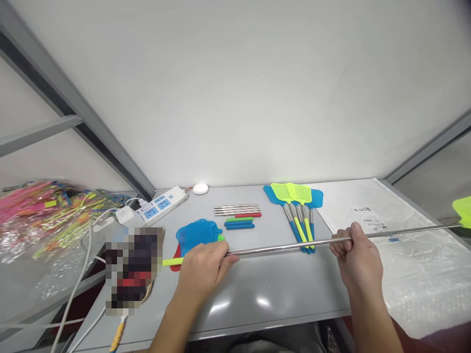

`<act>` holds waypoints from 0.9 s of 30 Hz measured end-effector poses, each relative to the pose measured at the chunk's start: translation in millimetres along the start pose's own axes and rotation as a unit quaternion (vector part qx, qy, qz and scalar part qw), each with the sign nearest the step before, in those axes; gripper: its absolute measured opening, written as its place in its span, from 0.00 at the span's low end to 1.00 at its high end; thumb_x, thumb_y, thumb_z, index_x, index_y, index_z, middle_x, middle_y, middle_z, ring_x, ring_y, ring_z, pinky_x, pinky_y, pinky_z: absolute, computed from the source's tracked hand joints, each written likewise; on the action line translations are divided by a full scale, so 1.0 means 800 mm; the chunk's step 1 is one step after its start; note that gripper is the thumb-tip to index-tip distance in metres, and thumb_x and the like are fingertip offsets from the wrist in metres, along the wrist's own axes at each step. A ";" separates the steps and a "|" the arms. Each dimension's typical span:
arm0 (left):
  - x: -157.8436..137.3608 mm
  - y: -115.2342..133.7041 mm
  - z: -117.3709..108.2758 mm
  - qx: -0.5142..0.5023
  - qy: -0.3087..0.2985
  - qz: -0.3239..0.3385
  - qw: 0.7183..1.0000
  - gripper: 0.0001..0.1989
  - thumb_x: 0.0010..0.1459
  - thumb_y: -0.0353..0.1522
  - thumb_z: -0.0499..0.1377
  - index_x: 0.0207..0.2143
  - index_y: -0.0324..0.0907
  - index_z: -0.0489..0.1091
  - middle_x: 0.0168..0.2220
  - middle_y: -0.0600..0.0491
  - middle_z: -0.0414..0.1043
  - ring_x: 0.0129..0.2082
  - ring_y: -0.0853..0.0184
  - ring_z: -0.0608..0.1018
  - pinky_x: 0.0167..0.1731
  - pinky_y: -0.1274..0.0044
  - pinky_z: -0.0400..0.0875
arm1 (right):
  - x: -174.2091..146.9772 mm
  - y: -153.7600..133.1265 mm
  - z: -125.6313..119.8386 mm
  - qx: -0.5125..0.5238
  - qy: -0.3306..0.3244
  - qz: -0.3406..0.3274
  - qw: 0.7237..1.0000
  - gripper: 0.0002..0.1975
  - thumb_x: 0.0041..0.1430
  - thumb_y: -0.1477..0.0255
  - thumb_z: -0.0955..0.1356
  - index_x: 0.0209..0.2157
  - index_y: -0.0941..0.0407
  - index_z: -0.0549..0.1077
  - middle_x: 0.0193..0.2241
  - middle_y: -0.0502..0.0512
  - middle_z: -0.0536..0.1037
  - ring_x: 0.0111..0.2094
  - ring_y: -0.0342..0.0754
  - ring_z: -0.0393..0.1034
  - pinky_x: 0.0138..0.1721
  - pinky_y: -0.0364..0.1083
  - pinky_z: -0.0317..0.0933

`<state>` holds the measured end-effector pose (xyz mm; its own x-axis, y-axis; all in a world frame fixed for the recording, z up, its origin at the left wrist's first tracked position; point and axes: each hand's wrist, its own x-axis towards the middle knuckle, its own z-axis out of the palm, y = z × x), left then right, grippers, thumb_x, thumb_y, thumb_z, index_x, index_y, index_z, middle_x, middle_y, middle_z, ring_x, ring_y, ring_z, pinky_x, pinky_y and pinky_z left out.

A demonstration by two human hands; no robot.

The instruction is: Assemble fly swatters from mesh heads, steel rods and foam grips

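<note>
Both hands grip one long telescopic fly swatter (281, 247), stretched out sideways above the table. My left hand (204, 267) is closed round its yellow-green handle end. Further right, my right hand (355, 250) is wrapped round the metal rod, thumb on top. The swatter's yellow-green head (462, 212) is cut off by the right edge of view. Behind the rod lies a fan of blue and yellow-green fly swatters (300, 211). Loose blue swatter heads (196, 237) lie just beyond my left hand, over a red one (176, 255).
Metal rods (237, 210) and coloured handle tubes (240, 226) lie mid-table. At left are a power strip (162, 205), a white round device (200, 189), a pixelated object (134, 272) and cables. Plastic bags of colourful items (66, 211) stand far left; bubble wrap (423, 274) covers the right.
</note>
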<state>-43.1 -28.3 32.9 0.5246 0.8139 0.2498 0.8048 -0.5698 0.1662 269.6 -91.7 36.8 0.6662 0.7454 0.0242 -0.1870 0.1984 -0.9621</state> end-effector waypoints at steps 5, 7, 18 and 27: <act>0.017 0.034 0.003 -0.004 0.002 0.012 1.000 0.24 0.69 0.44 0.40 0.26 0.43 0.63 0.23 0.53 0.69 0.23 0.65 0.68 0.26 0.73 0.51 | -0.026 0.024 0.041 -0.135 -0.087 0.020 0.987 0.27 0.62 0.53 0.64 0.16 0.53 0.56 0.15 0.46 0.55 0.19 0.42 0.49 0.23 0.46 0.46; 0.018 0.036 0.003 -0.005 0.005 0.013 1.000 0.24 0.69 0.43 0.40 0.26 0.43 0.62 0.22 0.53 0.68 0.22 0.65 0.68 0.26 0.73 0.51 | -0.034 0.030 0.048 -0.163 -0.105 0.037 0.980 0.28 0.63 0.53 0.62 0.16 0.53 0.54 0.16 0.46 0.55 0.20 0.43 0.49 0.24 0.47 0.46; 0.000 0.013 -0.006 0.026 0.080 -0.011 0.996 0.22 0.70 0.38 0.41 0.25 0.42 0.64 0.20 0.54 0.65 0.22 0.67 0.65 0.28 0.72 0.52 | -0.023 0.031 0.005 -0.138 -0.128 0.035 0.981 0.26 0.63 0.55 0.63 0.16 0.53 0.56 0.16 0.47 0.55 0.21 0.45 0.50 0.25 0.47 0.47; -0.045 -0.021 -0.004 -0.032 0.136 -0.065 0.988 0.18 0.67 0.34 0.50 0.22 0.42 0.61 0.19 0.57 0.61 0.21 0.69 0.63 0.31 0.73 0.55 | -0.012 0.024 -0.002 -0.039 -0.099 0.032 0.994 0.26 0.62 0.57 0.66 0.17 0.54 0.56 0.16 0.45 0.54 0.20 0.42 0.51 0.23 0.45 0.47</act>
<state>-76.4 -48.5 23.7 0.3176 0.8248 0.4678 0.8369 -0.4757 0.2707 260.6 -95.9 17.3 0.4981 0.8671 0.0074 -0.1632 0.1021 -0.9813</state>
